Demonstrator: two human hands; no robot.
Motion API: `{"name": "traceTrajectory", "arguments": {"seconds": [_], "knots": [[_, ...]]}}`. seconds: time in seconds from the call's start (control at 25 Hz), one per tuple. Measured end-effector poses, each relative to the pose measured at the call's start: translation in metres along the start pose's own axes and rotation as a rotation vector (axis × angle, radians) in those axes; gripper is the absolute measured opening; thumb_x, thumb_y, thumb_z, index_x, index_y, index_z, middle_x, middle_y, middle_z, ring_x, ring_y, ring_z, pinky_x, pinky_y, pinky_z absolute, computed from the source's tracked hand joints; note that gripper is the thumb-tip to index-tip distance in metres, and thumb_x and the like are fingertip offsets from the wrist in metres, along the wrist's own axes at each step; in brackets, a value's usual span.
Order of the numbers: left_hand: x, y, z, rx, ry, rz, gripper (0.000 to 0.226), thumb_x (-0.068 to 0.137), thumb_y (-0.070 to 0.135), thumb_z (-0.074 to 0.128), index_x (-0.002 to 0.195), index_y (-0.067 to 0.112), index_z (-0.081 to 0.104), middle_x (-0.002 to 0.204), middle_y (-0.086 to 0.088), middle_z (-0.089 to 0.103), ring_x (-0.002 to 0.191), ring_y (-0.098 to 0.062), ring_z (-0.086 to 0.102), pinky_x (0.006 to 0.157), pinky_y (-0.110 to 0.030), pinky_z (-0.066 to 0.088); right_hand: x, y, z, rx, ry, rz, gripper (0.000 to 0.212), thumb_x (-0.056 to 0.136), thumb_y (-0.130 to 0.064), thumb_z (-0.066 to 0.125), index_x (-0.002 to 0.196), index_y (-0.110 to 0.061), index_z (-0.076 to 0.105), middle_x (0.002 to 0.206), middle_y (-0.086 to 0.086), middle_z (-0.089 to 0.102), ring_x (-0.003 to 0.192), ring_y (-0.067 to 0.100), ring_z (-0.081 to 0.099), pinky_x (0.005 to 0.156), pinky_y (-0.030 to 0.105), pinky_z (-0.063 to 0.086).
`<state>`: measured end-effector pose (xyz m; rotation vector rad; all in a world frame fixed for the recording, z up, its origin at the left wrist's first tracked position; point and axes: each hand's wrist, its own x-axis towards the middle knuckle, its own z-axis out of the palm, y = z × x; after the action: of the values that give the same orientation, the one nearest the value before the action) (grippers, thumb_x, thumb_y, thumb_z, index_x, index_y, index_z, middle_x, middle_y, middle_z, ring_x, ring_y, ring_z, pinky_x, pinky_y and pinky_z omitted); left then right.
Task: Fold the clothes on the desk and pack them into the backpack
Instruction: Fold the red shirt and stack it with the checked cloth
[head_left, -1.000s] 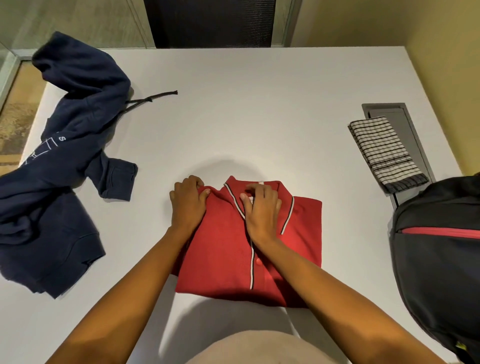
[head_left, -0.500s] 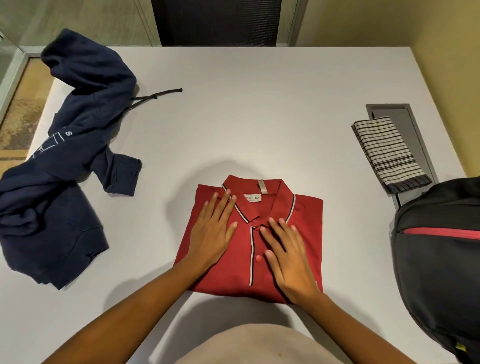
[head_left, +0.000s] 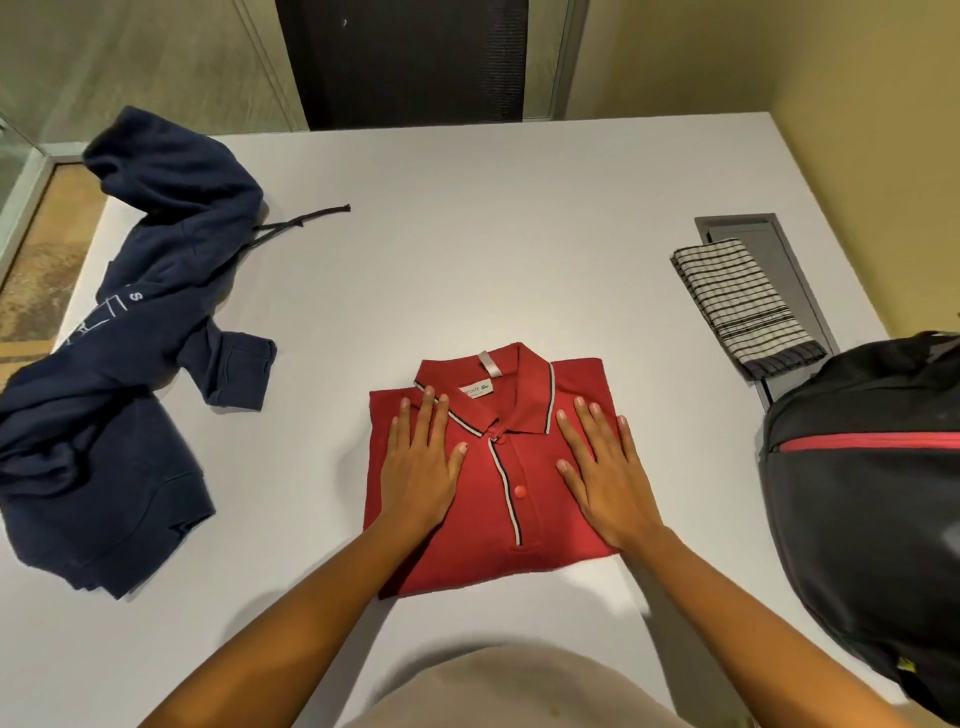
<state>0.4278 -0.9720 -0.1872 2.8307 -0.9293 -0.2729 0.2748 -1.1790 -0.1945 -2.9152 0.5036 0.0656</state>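
Item: red polo shirt (head_left: 467, 545), folded into a neat rectangle, collar away from me, at the near middle of the desk (head_left: 467, 260). My left hand (head_left: 421, 467) and right hand (head_left: 605, 478) lie flat on it, fingers straight, gripping nothing. The backpack (head_left: 857, 519) sits to its right, nearer my right hand. Navy hoodie (head_left: 130, 364): unfolded, far left.

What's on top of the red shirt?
Two hands lie flat on the red shirt: the left hand and the right hand, one on each side of the buttons. The bits of shirt under the hands are covered.
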Motion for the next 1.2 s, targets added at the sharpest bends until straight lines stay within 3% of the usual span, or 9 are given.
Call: {"name": "traceTrajectory", "arguments": {"seconds": [0.16,0.24,0.4,0.52,0.72,0.84,0.96,1.08,1.2], "knots": [[0.001,0.002,-0.005,0.022,-0.032,-0.028,0.066,0.097,0.050,0.032,0.149,0.009,0.031,0.151,-0.017,0.035,0.135,-0.042,0.037,0.112,-0.048,0.028,0.042,0.025,-0.018,-0.084,-0.104,-0.066,0.060,0.103,-0.052,0.009,0.152,-0.024,0.028,0.159,0.005,0.027,0.147,0.026,0.021,0.119,0.050,0.004],[-0.001,-0.002,-0.007,0.045,0.001,-0.001,0.062,0.095,0.044,0.049,0.146,0.009,0.038,0.146,-0.018,0.043,0.126,-0.042,0.046,0.107,-0.050,0.035,0.048,0.016,-0.028,-0.012,-0.094,-0.033,0.059,0.100,-0.048,0.019,0.148,-0.020,0.038,0.155,0.010,0.034,0.144,0.033,0.028,0.117,0.048,0.001],[0.003,-0.002,-0.022,0.105,0.069,0.057,0.059,0.083,0.035,0.068,0.134,0.010,0.053,0.131,-0.016,0.056,0.113,-0.039,0.054,0.096,-0.052,0.041,0.007,-0.023,-0.035,0.229,0.236,0.192,0.044,0.091,-0.014,0.053,0.134,-0.006,0.053,0.139,0.017,0.049,0.130,0.035,0.045,0.117,0.049,0.024],[0.026,0.019,-0.040,0.064,0.142,0.183,0.051,0.080,0.028,0.070,0.127,0.015,0.057,0.127,-0.008,0.058,0.113,-0.034,0.053,0.093,-0.049,0.040,-0.034,-0.037,-0.027,0.250,0.185,0.449,0.059,0.084,-0.009,0.066,0.139,-0.002,0.045,0.143,0.021,0.043,0.130,0.038,0.041,0.113,0.050,0.031],[0.095,0.077,-0.040,0.091,0.059,0.653,0.046,0.070,0.013,0.077,0.115,0.014,0.066,0.118,-0.004,0.066,0.109,-0.033,0.060,0.086,-0.043,0.047,-0.045,-0.037,-0.032,0.279,-0.092,0.729,0.083,0.091,-0.033,0.065,0.150,0.003,0.019,0.152,0.025,0.029,0.137,0.040,0.032,0.114,0.045,0.026],[0.120,0.111,-0.042,0.269,-0.155,0.799,0.061,0.087,0.008,0.060,0.144,0.017,0.040,0.152,-0.004,0.037,0.139,-0.032,0.031,0.108,-0.049,0.029,-0.032,-0.026,-0.042,0.212,-0.178,0.730,0.088,0.086,-0.041,0.069,0.147,0.002,0.023,0.134,0.023,0.043,0.118,0.037,0.046,0.099,0.042,0.037],[0.138,0.133,-0.049,0.472,-0.326,0.874,0.071,0.091,0.007,0.055,0.151,0.023,0.020,0.159,-0.003,0.017,0.148,-0.025,0.007,0.117,-0.054,0.005,-0.017,-0.013,-0.052,0.286,-0.244,0.769,0.064,0.085,-0.035,0.071,0.130,-0.004,0.038,0.120,0.018,0.049,0.106,0.034,0.053,0.090,0.040,0.043],[0.153,0.143,-0.050,0.519,-0.296,0.958,0.058,0.090,0.006,0.053,0.143,0.023,0.035,0.144,-0.004,0.040,0.144,-0.022,0.020,0.114,-0.058,-0.001,-0.006,-0.008,-0.057,0.394,-0.224,0.802,0.029,0.090,-0.013,0.059,0.110,-0.006,0.040,0.109,0.019,0.057,0.095,0.035,0.056,0.080,0.042,0.048],[0.160,0.147,-0.055,0.565,-0.320,0.909,0.040,0.090,0.002,0.046,0.128,0.014,0.048,0.116,-0.004,0.059,0.122,-0.023,0.046,0.114,-0.057,-0.003,-0.003,-0.007,-0.066,0.445,-0.165,0.775,0.022,0.087,-0.004,0.054,0.107,-0.006,0.044,0.102,0.017,0.063,0.091,0.033,0.058,0.074,0.042,0.048]]}}
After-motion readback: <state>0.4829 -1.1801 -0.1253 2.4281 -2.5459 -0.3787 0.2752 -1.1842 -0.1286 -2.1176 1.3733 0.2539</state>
